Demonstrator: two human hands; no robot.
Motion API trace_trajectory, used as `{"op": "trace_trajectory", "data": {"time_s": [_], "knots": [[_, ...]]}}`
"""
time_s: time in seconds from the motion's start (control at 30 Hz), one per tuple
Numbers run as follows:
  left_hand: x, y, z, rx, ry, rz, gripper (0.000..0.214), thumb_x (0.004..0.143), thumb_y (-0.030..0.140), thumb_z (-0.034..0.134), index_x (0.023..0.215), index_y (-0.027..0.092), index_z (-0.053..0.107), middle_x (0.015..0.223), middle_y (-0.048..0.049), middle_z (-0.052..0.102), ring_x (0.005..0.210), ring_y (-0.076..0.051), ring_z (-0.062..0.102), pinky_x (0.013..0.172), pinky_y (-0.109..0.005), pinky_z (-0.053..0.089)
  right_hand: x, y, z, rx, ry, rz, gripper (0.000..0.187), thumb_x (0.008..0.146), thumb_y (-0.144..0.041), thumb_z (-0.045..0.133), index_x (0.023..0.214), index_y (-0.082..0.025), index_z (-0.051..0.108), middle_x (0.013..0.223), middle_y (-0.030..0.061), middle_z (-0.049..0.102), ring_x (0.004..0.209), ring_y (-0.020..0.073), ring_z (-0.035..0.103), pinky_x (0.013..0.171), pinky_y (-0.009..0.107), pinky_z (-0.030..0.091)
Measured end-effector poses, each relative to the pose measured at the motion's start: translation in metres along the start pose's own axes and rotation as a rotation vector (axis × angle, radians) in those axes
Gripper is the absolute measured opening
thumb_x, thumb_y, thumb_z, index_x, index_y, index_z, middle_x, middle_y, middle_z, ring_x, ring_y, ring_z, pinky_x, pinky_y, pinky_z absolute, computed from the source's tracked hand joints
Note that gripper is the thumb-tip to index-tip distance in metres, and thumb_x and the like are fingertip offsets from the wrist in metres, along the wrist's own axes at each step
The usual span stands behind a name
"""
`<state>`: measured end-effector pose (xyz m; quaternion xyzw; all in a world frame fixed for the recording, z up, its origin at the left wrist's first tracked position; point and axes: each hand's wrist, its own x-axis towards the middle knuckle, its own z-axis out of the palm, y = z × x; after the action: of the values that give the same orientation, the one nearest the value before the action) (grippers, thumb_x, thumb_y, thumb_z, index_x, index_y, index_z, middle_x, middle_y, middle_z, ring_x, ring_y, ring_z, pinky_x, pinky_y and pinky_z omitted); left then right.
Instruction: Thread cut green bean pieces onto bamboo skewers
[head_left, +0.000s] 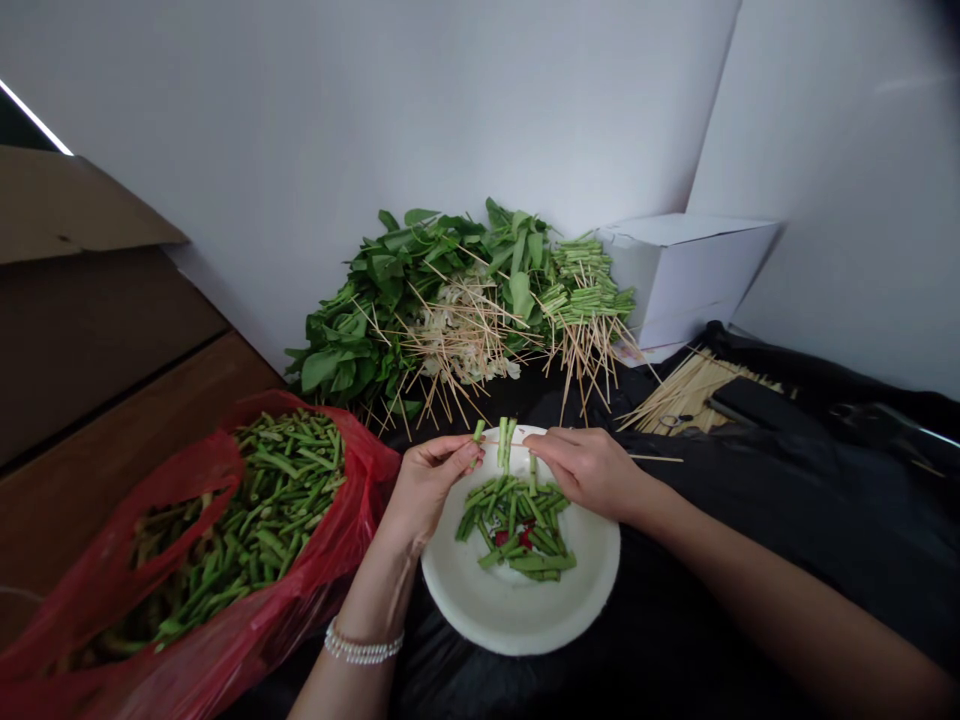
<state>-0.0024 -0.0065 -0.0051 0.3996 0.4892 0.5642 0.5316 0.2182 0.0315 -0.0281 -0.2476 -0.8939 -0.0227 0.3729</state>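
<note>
Nearest, cut green bean pieces (542, 564) are being held on a white plate (517, 632). Above its far side, one bean segment (478, 431) is being pinched between thumb and fingers of the left hand (431, 482); whether it is pierced cannot be told. A bamboo skewer (658, 458) bearing upright segments (503, 442) is being gripped by the closed fingers of the right hand (592, 470). Threading is apparently being done, and steady alignment with the skewer's tip seems to be called for next. Farther off, skewered beans (586, 300) are being kept beside a white box (701, 275).
</note>
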Motion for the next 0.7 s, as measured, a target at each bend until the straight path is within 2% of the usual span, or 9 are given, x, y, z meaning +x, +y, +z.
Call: {"op": "trace_trajectory", "data": {"time_s": [0.13,0.3,0.5,0.6,0.7], "knots": [[-0.001,-0.003,0.005,0.061,-0.071,0.014,0.022,0.059,0.028,0.087,0.073,0.014,0.078,0.059,-0.0009,0.069,0.052,-0.008,0.055,0.055,-0.02,0.046,0.002,-0.003,0.0,-0.023,-0.022,-0.02,0.027,0.096,-0.016,0.039,0.106,-0.014,0.064,0.081,0.005,0.066,0.07,0.0139,0.061,0.063,0.025,0.046],[-0.001,-0.004,0.006,0.052,-0.062,0.024,0.026,0.057,0.027,0.088,0.079,0.017,0.078,0.068,-0.0011,0.073,0.056,-0.008,0.058,0.057,-0.019,0.047,0.004,-0.005,0.0,0.002,-0.015,-0.008,0.028,0.098,-0.019,0.038,0.107,-0.015,0.064,0.081,0.0048,0.066,0.071,0.0131,0.061,0.064,0.024,0.046],[-0.002,0.0,0.002,0.084,-0.046,0.053,0.028,0.06,0.028,0.086,0.085,0.018,0.077,0.075,-0.0033,0.075,0.059,-0.012,0.062,0.06,-0.025,0.051,0.002,-0.003,0.0,0.003,0.044,0.023,0.028,0.099,-0.021,0.038,0.11,-0.016,0.064,0.084,0.005,0.068,0.074,0.0128,0.062,0.067,0.023,0.047],[-0.002,0.001,-0.002,0.29,-0.108,0.128,0.027,0.064,0.03,0.083,0.088,0.017,0.077,0.081,-0.0063,0.075,0.066,-0.017,0.065,0.063,-0.029,0.052,0.001,0.0,-0.001,0.016,0.111,0.082,0.029,0.097,-0.017,0.038,0.11,-0.015,0.064,0.083,0.0054,0.068,0.074,0.0132,0.062,0.069,0.024,0.048],[-0.001,0.0,-0.005,0.695,-0.223,0.307,0.012,0.072,0.028,0.076,0.081,0.02,0.077,0.08,-0.0068,0.074,0.071,-0.02,0.065,0.071,-0.031,0.05,0.0,0.002,0.0,0.016,0.147,0.102,0.029,0.095,-0.016,0.04,0.11,-0.014,0.065,0.083,0.0054,0.068,0.074,0.0135,0.062,0.07,0.024,0.048]]}}
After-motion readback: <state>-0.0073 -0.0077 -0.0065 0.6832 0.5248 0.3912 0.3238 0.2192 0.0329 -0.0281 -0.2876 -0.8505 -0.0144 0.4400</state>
